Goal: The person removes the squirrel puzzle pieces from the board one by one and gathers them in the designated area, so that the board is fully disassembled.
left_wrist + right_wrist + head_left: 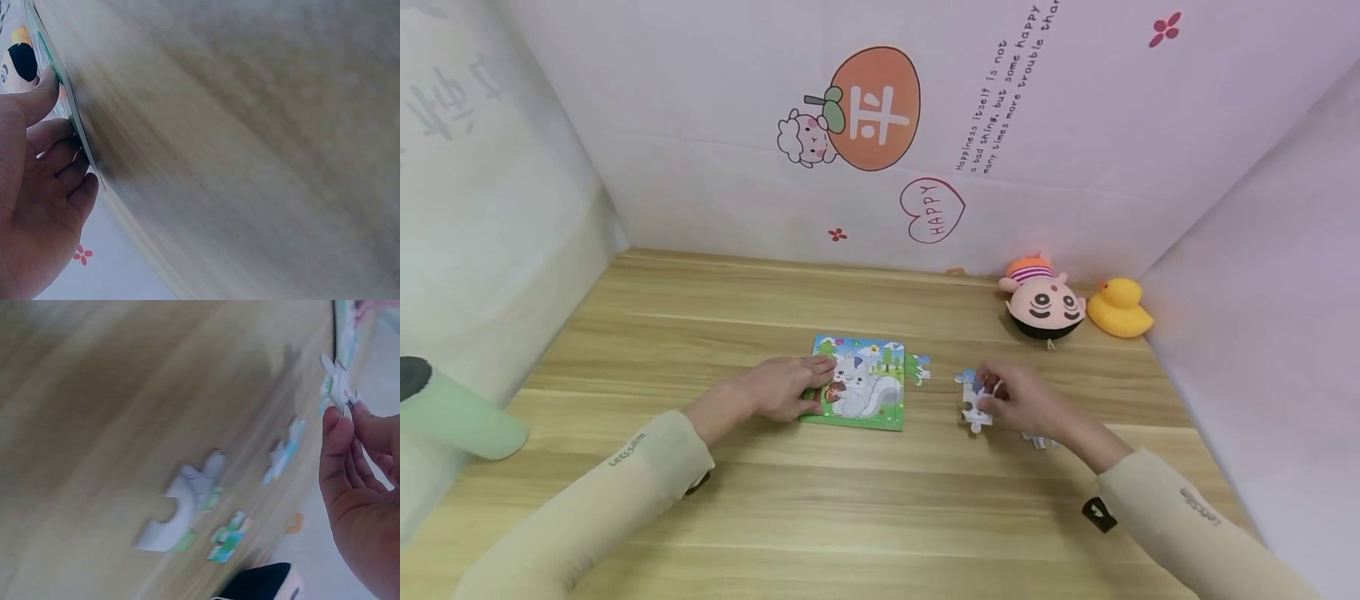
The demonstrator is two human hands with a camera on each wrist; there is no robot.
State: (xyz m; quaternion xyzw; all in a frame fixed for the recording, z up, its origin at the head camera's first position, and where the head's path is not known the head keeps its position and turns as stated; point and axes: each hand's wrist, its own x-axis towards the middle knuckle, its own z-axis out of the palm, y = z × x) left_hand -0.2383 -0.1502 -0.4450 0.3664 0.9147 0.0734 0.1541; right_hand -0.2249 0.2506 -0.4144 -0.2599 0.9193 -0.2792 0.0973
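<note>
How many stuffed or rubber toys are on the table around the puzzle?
2: the plush doll, beyond the right hand, and the yellow duck, just right of the doll. A small one could be hidden under the right sleeve.

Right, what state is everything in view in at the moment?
Picture board: lying face up.
Left hand: resting on the board's left side.
Right hand: pinching a puzzle piece.
Three loose pieces in the right wrist view: lying separate.
Doll: lying, head end toward the person.
Duck: upright.
Green bottle: upright or tilted, cannot tell.
</note>
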